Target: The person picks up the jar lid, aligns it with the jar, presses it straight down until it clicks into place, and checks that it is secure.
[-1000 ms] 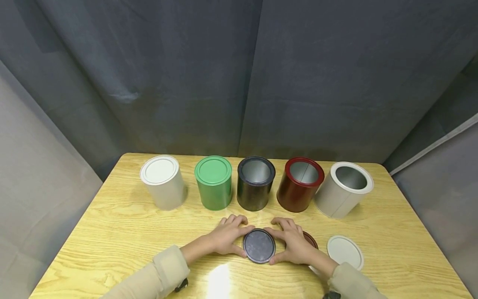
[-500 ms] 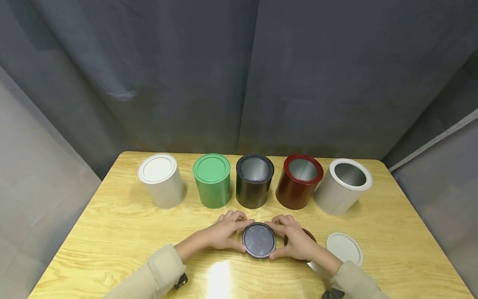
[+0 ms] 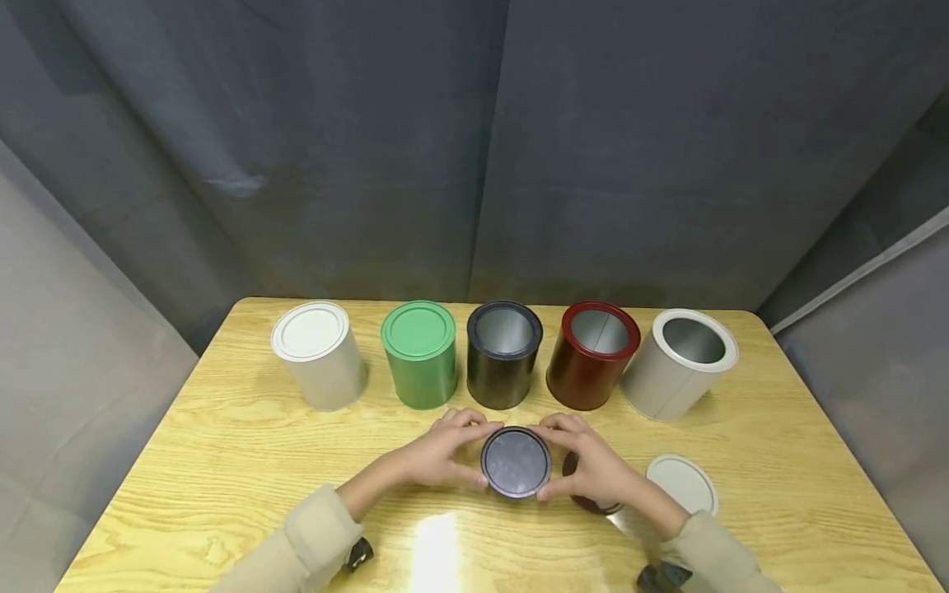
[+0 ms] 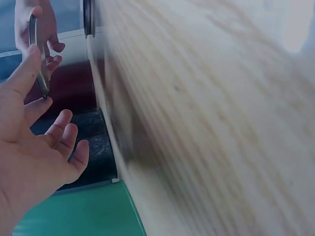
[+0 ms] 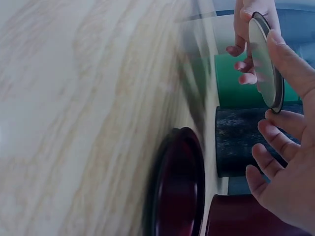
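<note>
Between my two hands a round black lid (image 3: 516, 463) is held level by its rim. My left hand (image 3: 443, 453) pinches its left edge between thumb and index finger, the other fingers loosely bent. On the opposite edge my right hand (image 3: 591, 463) pinches it the same way. Both wrist views show the lid (image 5: 264, 64) raised off the tabletop, its pale metallic underside visible in the right one. Just beyond stands an open black can (image 3: 502, 375). A dark red lid (image 5: 179, 196) lies on the table beneath the right hand, partly hidden by it in the head view.
Left of the black can stand a green can (image 3: 425, 375) and a white can (image 3: 329, 379), both lidded. To its right are an open dark red can (image 3: 583, 379) and an open white can (image 3: 660, 387). A white lid (image 3: 684, 483) lies right of my right forearm.
Both hands have raised the black lid and moved it slightly away from me, towards the cans. More of the dark red lid's near edge shows now. The cans stay put.
</note>
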`<state>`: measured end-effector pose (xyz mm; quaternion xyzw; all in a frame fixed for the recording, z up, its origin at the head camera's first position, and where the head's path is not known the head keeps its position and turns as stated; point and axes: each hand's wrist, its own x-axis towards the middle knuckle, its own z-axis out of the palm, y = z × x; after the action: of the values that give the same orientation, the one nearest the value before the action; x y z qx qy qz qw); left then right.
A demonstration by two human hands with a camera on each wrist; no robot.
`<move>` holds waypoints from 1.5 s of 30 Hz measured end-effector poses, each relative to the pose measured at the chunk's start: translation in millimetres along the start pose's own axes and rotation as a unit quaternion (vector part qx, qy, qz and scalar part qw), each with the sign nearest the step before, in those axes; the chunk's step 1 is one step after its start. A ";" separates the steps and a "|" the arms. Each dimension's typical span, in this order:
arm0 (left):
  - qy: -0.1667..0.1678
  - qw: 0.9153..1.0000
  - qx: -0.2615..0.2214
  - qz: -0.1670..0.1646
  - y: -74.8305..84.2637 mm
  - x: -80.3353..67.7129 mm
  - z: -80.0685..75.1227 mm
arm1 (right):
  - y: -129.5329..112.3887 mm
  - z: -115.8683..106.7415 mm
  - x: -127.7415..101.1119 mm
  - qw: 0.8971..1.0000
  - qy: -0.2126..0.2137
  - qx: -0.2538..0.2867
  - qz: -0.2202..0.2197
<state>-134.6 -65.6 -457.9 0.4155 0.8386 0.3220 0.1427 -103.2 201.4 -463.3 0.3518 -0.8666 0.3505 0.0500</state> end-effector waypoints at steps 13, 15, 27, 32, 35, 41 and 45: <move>0.055 0.998 0.000 0.019 4.7 -0.3 -8.8 | -8.5 -10.0 5.6 1.000 0.022 0.001 -0.012; 0.065 0.998 0.000 0.024 5.0 0.2 -9.6 | -9.5 -12.1 6.3 1.000 0.022 0.000 -0.010; 0.098 0.995 -0.008 0.030 13.2 -0.3 -17.4 | -16.6 -22.9 10.4 1.000 0.030 -0.001 -0.006; 0.110 0.993 -0.009 0.028 17.9 -0.1 -22.6 | -19.5 -28.1 12.9 0.999 0.033 -0.001 -0.008; 0.118 0.992 -0.012 0.030 21.2 0.1 -26.1 | -20.8 -30.7 14.3 0.999 0.037 0.002 -0.009; 0.136 0.990 -0.022 0.034 24.8 0.8 -31.8 | -24.0 -34.9 17.4 0.999 0.047 0.003 -0.002; 0.165 0.984 -0.041 0.045 28.2 1.3 -36.0 | -26.3 -38.8 20.5 0.998 0.058 0.008 0.009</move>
<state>-136.5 -67.1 -412.2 0.3880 0.8170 0.4266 0.0046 -107.7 201.2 -412.3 0.3235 -0.8627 0.3773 0.0941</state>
